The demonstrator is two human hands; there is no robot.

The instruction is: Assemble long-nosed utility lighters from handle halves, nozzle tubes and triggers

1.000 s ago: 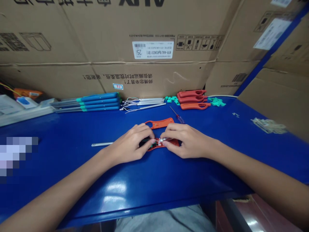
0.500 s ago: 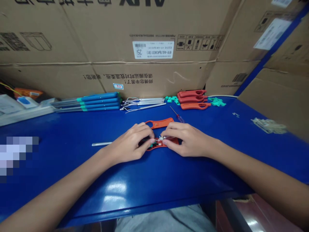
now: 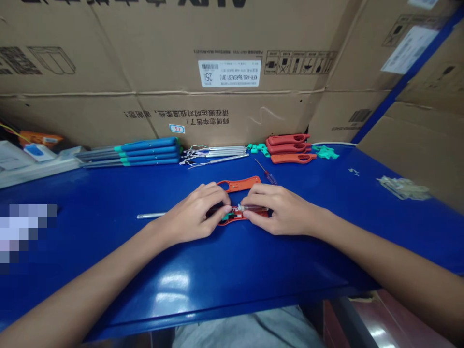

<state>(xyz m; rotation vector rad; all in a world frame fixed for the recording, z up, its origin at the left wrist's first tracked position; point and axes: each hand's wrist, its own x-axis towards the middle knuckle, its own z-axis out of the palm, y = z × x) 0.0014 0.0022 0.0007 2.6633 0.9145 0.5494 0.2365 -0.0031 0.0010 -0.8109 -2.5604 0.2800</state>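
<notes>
A: Quick Q, where's the main piece?
B: Open orange shell half [image 3: 235, 221], on the blue table [image 3: 217, 275], approx. center, between both hands. Green, black & white bits inside, too small to ID.
A: L hand?
B: L hand [image 3: 203, 210] at the shell's L end, thumb + index tips brought tog. over it. Can't tell what's pinched, if anything.
A: R hand?
B: R hand [image 3: 273, 208] has a clear part [image 3: 255, 208] btwn thumb & fingers, over the shell's R portion. Whitish tip on it points twd L fingertips.
A: Metal tube?
B: Yep, metal tube [image 3: 150, 215] sticks out L, past the L hand/wrist; its other end's hidden.
A: Nearby stuff?
B: 2nd orange half [image 3: 244, 184] lies just behind the hands, apart from the 1st. Screwdriver [image 3: 268, 175], purplish handle, behind R hand.
A: Back row, L to R?
B: Blue-handled lighters [image 3: 152, 152] stacked, then metal rods [image 3: 227, 152] w/ thin wires, small green bits [image 3: 258, 149], red-orange shells [image 3: 290, 149], more green pcs [image 3: 326, 152]. Whitish pile [image 3: 404, 188] far R.
A: Backdrop?
B: Cardboard [image 3: 163, 48], print upside down.
</notes>
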